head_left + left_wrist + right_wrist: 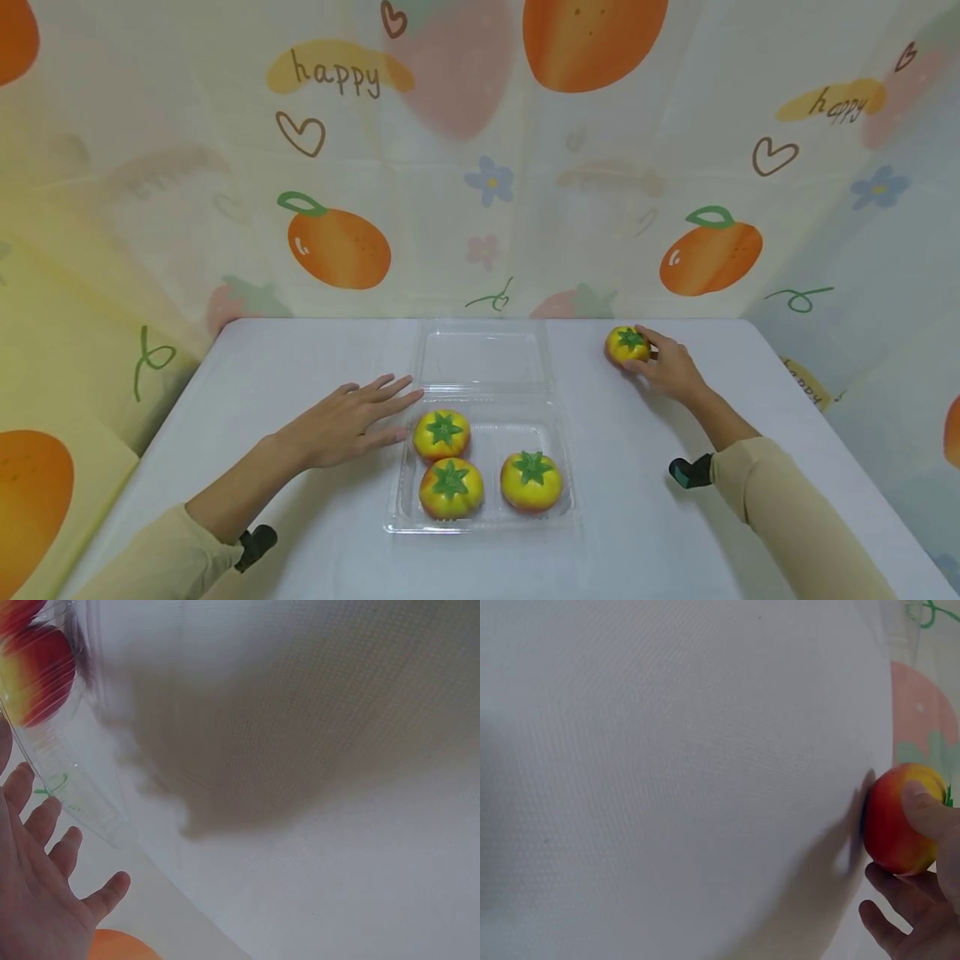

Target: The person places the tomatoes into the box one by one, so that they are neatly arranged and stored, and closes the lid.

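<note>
My right hand (671, 371) grips a yellow-and-red fruit (622, 348) between thumb and fingers near the far edge of the white table (300, 367), right of a clear plastic box (483, 527). My left hand (345, 423), fingers spread, is at the box's left rim, while three matching fruits (531, 487) sit inside, two left, one right.

1. Honestly looks like a makeshift recording booth; home or lab, can't tell.
2. Fruit-print backdrop (427, 208) across the top of the frame, wrapping down both sides, "happy" lettering (337, 77) upper left and upper right.
3. Plain white table (292, 358) filling the lower middle.
4. Little black wrist cameras (258, 547), lower left and lower right.
</note>
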